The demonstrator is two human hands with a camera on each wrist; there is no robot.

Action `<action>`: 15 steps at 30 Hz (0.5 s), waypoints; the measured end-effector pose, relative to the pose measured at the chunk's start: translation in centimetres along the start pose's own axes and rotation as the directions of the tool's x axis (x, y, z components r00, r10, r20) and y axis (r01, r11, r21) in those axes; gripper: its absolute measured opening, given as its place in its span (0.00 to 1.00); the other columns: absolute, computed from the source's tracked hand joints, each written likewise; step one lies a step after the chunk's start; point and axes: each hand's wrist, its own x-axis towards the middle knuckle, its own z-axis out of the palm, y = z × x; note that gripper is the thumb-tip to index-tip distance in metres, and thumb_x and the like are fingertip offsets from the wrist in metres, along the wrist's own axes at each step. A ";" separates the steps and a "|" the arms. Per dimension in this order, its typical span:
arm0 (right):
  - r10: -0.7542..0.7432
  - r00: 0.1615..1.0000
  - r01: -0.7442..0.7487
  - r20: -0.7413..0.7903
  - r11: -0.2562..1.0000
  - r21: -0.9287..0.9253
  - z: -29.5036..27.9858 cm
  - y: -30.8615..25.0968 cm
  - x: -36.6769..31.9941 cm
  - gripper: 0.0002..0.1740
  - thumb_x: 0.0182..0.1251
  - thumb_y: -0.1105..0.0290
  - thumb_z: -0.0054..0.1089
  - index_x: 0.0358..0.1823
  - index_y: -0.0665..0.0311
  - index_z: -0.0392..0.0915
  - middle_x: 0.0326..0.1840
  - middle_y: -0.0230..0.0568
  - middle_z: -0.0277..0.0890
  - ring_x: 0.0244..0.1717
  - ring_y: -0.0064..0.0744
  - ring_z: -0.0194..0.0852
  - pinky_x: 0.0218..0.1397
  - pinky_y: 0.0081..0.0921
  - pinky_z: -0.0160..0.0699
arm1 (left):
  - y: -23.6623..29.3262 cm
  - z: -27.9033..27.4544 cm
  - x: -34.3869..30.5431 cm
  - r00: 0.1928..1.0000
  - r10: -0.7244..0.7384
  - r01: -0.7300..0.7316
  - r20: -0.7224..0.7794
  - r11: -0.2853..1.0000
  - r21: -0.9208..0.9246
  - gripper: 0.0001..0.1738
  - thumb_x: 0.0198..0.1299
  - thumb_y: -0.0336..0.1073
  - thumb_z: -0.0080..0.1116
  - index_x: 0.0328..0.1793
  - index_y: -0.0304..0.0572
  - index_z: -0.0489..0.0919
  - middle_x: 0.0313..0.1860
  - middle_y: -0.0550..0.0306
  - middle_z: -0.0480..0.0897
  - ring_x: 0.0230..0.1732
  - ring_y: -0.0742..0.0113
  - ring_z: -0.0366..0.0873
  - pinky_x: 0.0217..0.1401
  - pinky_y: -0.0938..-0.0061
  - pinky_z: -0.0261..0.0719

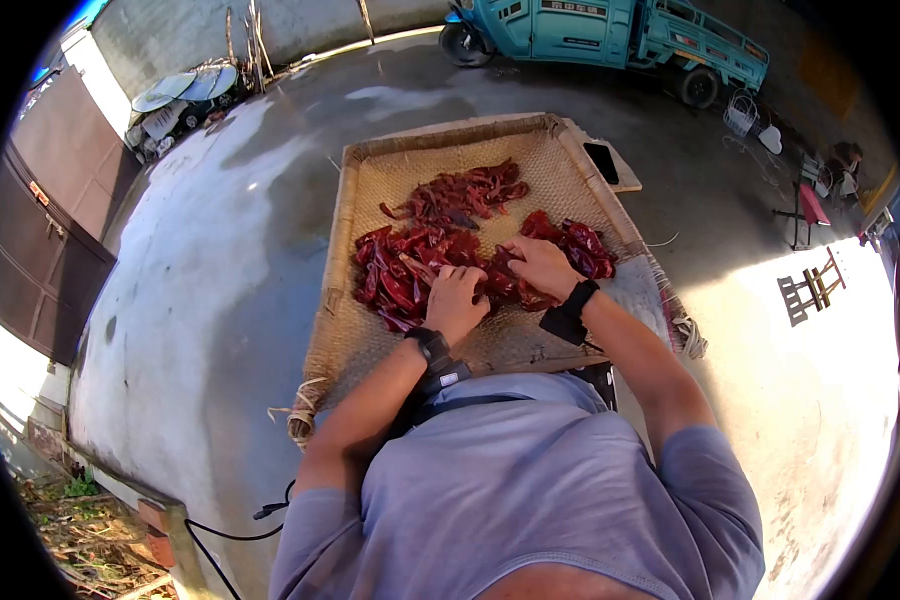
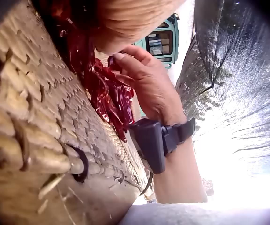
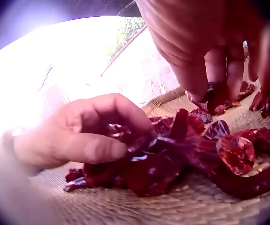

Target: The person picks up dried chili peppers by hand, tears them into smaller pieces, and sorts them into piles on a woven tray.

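A woven tray (image 1: 332,262) in front of me holds dried red chili peppers (image 1: 385,275) in loose heaps. My left hand (image 1: 457,303) is at the near heap in the head view. Seen in the right wrist view, the left hand (image 3: 95,133) curls its thumb and fingers round a dried chili pepper (image 3: 149,171). To its right, my right hand (image 1: 548,268) works over the same heap. From the left wrist, the right hand (image 2: 149,77) shows thumb and fingers pinching a small dark red chili piece (image 2: 112,61). Black cameras are strapped to both wrists.
Farther back in the tray lies a duller red chili heap (image 1: 460,195); a glossy pile (image 1: 585,248) sits at its right. A phone (image 1: 600,162) rests on a board beside the tray. Beyond stand a teal three-wheeled truck (image 1: 580,35) and, right, a pink-seated stool (image 1: 812,205).
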 end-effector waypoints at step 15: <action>-0.043 0.990 -0.029 -0.132 0.864 -0.502 -4.7 -2.6 -0.9 0.20 0.70 0.69 0.57 0.63 0.57 0.73 0.58 0.47 0.71 0.59 0.49 0.70 0.62 0.45 0.71 | -0.4 1.5 -0.1 0.940 0.207 -0.275 0.273 0.930 0.242 0.34 0.57 0.26 0.58 0.72 0.59 0.76 0.73 0.62 0.70 0.65 0.55 0.65 0.67 0.61 0.62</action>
